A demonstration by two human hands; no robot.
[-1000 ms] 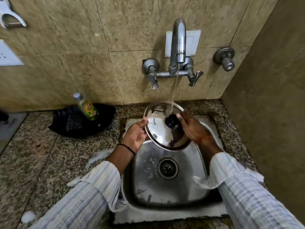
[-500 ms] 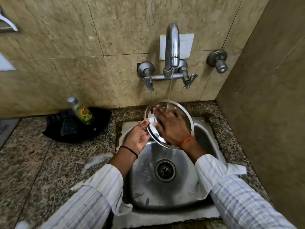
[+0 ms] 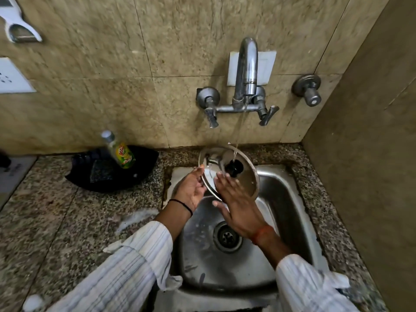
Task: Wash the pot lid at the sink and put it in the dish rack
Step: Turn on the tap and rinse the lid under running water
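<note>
A round steel pot lid (image 3: 244, 175) with a black knob (image 3: 234, 168) is held tilted over the steel sink (image 3: 290, 194), under a thin stream of water from the wall tap (image 3: 246, 70). My left hand (image 3: 191, 188) grips the lid's left rim. My right hand (image 3: 236, 203) lies flat with fingers spread against the lid's lower face, just below the knob. No dish rack is in view.
A black tray (image 3: 108, 174) with a scrub pad and a green dish-soap bottle (image 3: 120, 152) sits on the granite counter left of the sink. Soap foam (image 3: 135, 217) lies on the counter. A wall (image 3: 364, 154) closes in on the right. The sink drain (image 3: 227, 237) is open.
My right hand has slid down from the lid's centre toward its lower edge, uncovering the black knob. My left hand keeps its hold on the rim. Water keeps running.
</note>
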